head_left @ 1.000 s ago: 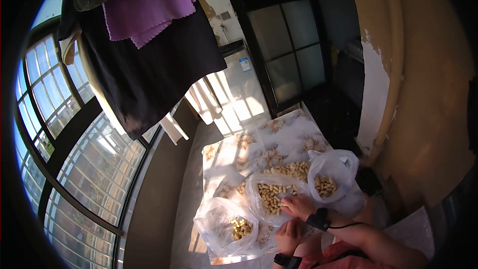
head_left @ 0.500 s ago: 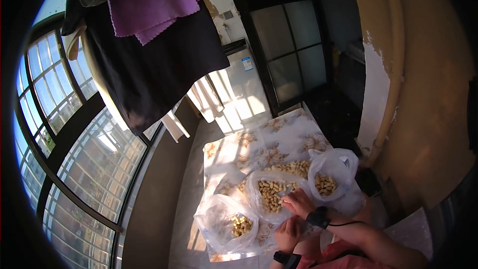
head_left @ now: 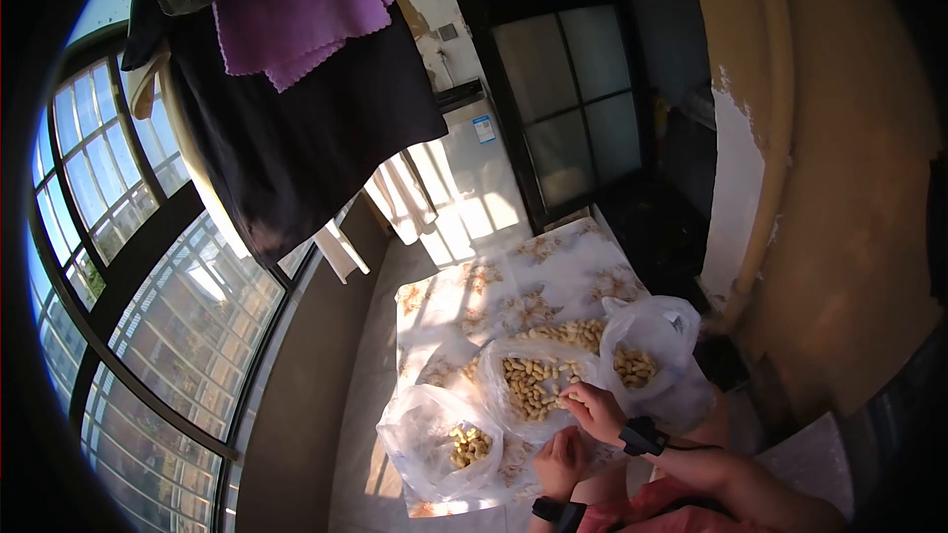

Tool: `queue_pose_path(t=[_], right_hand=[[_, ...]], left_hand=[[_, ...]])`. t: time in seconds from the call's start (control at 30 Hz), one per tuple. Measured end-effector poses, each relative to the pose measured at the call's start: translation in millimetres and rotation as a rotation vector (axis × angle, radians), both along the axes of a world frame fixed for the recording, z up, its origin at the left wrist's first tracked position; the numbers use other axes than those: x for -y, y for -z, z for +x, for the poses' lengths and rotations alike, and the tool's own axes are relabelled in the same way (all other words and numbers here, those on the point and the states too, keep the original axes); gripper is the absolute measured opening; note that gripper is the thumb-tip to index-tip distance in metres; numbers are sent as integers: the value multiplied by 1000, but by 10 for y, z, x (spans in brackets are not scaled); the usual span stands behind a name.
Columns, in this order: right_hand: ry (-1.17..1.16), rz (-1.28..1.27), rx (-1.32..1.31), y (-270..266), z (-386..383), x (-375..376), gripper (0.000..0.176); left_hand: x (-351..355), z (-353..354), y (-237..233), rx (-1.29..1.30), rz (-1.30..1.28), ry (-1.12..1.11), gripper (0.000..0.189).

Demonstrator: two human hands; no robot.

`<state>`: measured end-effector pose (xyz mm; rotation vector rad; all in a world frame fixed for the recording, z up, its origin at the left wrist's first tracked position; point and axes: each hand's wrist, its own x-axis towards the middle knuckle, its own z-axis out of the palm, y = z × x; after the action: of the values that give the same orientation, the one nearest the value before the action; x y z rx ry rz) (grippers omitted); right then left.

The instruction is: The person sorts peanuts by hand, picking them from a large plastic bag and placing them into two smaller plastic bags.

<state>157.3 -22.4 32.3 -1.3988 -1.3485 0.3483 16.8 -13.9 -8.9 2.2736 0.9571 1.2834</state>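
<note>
In the middle of the table lies an open plastic bag of peanuts. My right hand is at this bag's right edge, its fingertips pinched together by the peanuts; what they hold is too small to make out. Just below the bag, my left hand rests with its fingers curled, and their contents are hidden. On the left stands a plastic bag with fewer peanuts in it. To the right, another bag holds some peanuts. Loose peanuts lie behind the middle bag.
A flowered cloth covers the table. Dark clothes and a purple cloth hang at the upper left, beside a barred window. A pipe runs down the right wall.
My right hand has drawn back slightly from over the middle bag to its edge. My left hand stays low by the bag. The whole view has shifted a little.
</note>
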Motion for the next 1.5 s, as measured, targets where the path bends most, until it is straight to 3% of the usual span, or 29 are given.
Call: queue_pose_path(t=[0.17, 0.37, 0.6, 0.67, 0.9, 1.07, 1.1, 1.17, 1.33, 1.5], right_hand=[[-28, 41, -9, 175, 64, 210, 13], [-52, -13, 21, 368, 232, 401, 12], [-27, -53, 50, 222, 304, 483, 13], [-15, -41, 48, 101, 291, 474, 13], [-30, -44, -5, -55, 186, 363, 15], [-106, -63, 115, -45, 117, 286, 14], [-132, -82, 170, -44, 105, 277, 15], [-140, -104, 219, -22, 63, 272, 16], [-119, -216, 352, -51, -19, 283, 19], [-107, -226, 196, -100, 5, 259, 27]], left_hand=[[-28, -22, -45, 102, -254, -3, 9], [28, 11, -293, 56, -173, 48, 9], [20, 229, -387, 67, -135, 58, 16], [67, 264, -347, 119, -308, 64, 25], [91, 204, -134, 226, -505, 123, 29], [34, 139, -43, 416, -794, 235, 54], [40, 140, -66, 415, -796, 234, 54], [66, 158, -214, 546, -1048, 210, 52], [15, 276, -132, 521, -989, 156, 48], [-2, 375, -134, 594, -1020, 156, 42]])
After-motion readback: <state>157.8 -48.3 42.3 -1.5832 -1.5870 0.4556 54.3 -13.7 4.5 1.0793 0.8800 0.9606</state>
